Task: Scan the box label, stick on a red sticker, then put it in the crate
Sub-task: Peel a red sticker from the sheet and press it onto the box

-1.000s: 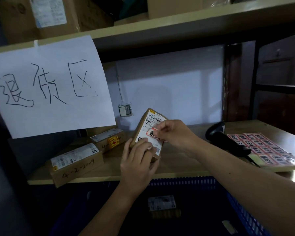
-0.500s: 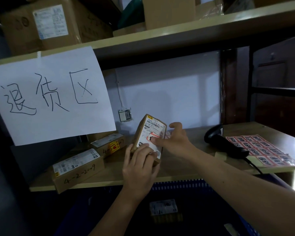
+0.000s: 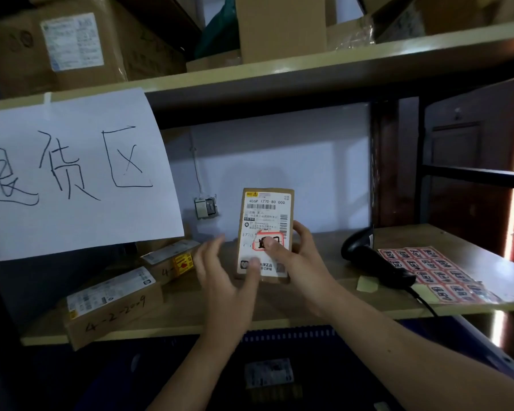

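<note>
Right now the box [image 3: 266, 232] stands upright in front of the wall, its white label [image 3: 264, 223] facing the camera, raised just above the desk [image 3: 324, 304]. The right hand [image 3: 297, 268] wraps it from the right side, fingers curled behind the edge and the thumb [image 3: 272, 246] pressing flat on the red sticker [image 3: 269, 243], which sits on the lower half of the label. The left hand [image 3: 226, 280] is spread open, fingers splayed and a little blurred; its thumb tip lies against the bottom left of the label, the other fingers standing off to the left of the box, gripping nothing.

Over to the right on the desk lies a black scanner [image 3: 371, 259], its cable trailing off the front edge, and just beyond it a sheet of red stickers [image 3: 433, 274] lying flat. A small yellow scrap of paper [image 3: 367, 283] sits beside the scanner handle.

On the left, two more cardboard boxes rest on the desk: the near one [image 3: 113, 307] has handwriting along its side, the far one [image 3: 172, 262] carries a yellow tag. Above them hangs a big white paper sign [image 3: 74, 173] with handwritten characters, taped to the upper shelf [image 3: 279, 75], which is loaded with larger cartons.

Down below the desk edge, the blue crate [image 3: 288, 333] sits in shadow, with one labelled parcel [image 3: 269, 373] dimly visible inside it. The held box is well above the crate, not in it.
</note>
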`<act>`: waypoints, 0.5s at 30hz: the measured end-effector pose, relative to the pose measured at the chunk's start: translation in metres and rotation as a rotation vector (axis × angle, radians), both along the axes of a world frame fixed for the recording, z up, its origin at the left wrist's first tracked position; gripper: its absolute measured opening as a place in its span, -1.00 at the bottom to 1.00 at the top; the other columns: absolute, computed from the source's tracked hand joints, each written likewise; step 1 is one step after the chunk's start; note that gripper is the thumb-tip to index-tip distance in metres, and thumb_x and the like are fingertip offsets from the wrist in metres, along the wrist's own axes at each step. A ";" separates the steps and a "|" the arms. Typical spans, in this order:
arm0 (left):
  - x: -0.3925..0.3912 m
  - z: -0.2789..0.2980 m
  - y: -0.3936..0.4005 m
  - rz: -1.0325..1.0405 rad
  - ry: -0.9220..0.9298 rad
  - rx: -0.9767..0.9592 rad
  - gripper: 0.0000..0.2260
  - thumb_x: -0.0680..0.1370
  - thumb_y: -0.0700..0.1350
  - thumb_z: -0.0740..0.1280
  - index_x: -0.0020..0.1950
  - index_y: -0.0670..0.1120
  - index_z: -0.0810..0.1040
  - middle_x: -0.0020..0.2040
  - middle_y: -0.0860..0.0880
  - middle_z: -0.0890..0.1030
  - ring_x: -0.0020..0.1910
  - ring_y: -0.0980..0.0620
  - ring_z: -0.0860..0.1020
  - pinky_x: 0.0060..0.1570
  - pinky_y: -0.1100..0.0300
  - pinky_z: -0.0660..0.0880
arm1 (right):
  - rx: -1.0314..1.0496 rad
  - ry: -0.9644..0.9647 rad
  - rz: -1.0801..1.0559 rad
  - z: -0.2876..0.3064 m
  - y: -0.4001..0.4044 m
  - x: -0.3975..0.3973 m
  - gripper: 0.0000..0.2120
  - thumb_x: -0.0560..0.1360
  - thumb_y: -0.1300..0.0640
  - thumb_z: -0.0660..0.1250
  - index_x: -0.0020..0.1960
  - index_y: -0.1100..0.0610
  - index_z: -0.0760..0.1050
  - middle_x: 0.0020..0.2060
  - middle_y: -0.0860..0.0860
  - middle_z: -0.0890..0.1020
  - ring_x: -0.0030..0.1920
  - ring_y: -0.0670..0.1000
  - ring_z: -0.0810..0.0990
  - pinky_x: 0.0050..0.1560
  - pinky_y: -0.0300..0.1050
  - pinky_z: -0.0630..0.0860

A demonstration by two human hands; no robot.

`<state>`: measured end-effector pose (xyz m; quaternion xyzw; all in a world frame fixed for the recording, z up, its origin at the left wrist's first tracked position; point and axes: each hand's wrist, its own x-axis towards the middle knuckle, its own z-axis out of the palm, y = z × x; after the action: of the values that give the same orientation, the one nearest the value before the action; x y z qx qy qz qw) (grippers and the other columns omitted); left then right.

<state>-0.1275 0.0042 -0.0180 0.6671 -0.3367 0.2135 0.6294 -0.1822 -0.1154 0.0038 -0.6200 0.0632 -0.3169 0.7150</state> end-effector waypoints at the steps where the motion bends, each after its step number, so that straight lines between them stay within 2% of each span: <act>1: 0.001 0.011 -0.001 -0.091 0.142 0.020 -0.45 0.49 0.00 0.39 0.42 0.10 0.24 0.34 0.13 0.30 0.19 0.25 0.37 -0.16 0.65 0.35 | -0.063 0.005 0.000 0.000 0.001 -0.003 -0.37 0.50 0.12 0.43 0.46 -0.03 0.21 0.10 -0.09 0.66 0.06 -0.02 0.69 0.07 -0.03 0.63; 3: 0.008 0.026 -0.002 -0.280 0.298 0.070 -0.46 0.49 0.05 0.37 0.43 0.11 0.28 0.31 0.12 0.47 0.07 0.18 0.54 -0.25 0.49 0.49 | -0.191 0.024 0.002 -0.003 0.003 -0.006 -0.35 0.49 0.03 0.44 0.46 -0.06 0.18 0.13 -0.11 0.63 0.09 -0.07 0.67 0.09 -0.10 0.62; 5: 0.012 0.033 -0.001 -0.377 0.390 0.062 -0.59 0.48 0.07 0.36 0.32 0.09 0.43 0.18 0.07 0.62 -0.04 0.09 0.65 -0.26 0.31 0.58 | -0.267 0.055 -0.001 -0.008 0.003 -0.007 -0.24 0.44 -0.09 0.46 0.50 -0.06 0.12 0.22 -0.05 0.59 0.19 -0.04 0.62 0.16 -0.03 0.60; 6: 0.011 0.034 -0.002 -0.396 0.420 0.043 -0.65 0.47 0.08 0.36 0.25 0.09 0.48 0.12 0.05 0.65 -0.07 0.07 0.67 -0.24 0.23 0.60 | -0.292 0.060 0.009 -0.011 0.001 -0.007 -0.22 0.44 -0.10 0.46 0.51 -0.03 0.12 0.27 -0.02 0.56 0.23 -0.03 0.60 0.15 -0.05 0.60; 8: 0.009 0.032 -0.004 -0.387 0.431 0.015 -0.68 0.43 0.11 0.38 0.16 0.08 0.52 0.05 0.03 0.68 -0.11 0.05 0.68 -0.21 0.13 0.63 | -0.334 0.058 0.036 -0.013 -0.001 -0.010 -0.34 0.49 -0.01 0.43 0.48 0.02 0.21 0.27 0.02 0.56 0.17 -0.08 0.62 0.00 -0.23 0.61; 12: 0.000 0.023 -0.014 -0.383 0.416 -0.009 -0.84 0.49 0.08 0.32 0.05 0.13 0.52 -0.04 0.07 0.68 -0.16 0.09 0.68 -0.31 0.24 0.58 | -0.300 0.057 -0.034 -0.016 -0.004 -0.012 -0.51 0.53 -0.02 0.38 0.38 0.08 0.32 0.13 -0.06 0.63 0.03 -0.16 0.67 -0.14 -0.36 0.56; 15: -0.002 0.018 -0.020 -0.421 0.366 0.075 -0.69 0.47 0.12 0.29 0.18 0.09 0.50 0.04 0.07 0.67 -0.13 0.14 0.67 -0.31 0.31 0.56 | -0.284 0.076 -0.096 -0.019 -0.007 -0.013 -0.53 0.57 -0.10 0.26 0.37 0.14 0.33 0.04 -0.16 0.61 -0.02 -0.21 0.64 -0.20 -0.43 0.52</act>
<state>-0.1296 -0.0160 0.0000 0.6329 -0.3561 -0.0586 0.6850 -0.1955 -0.1223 -0.0155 -0.7228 0.0743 -0.3325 0.6012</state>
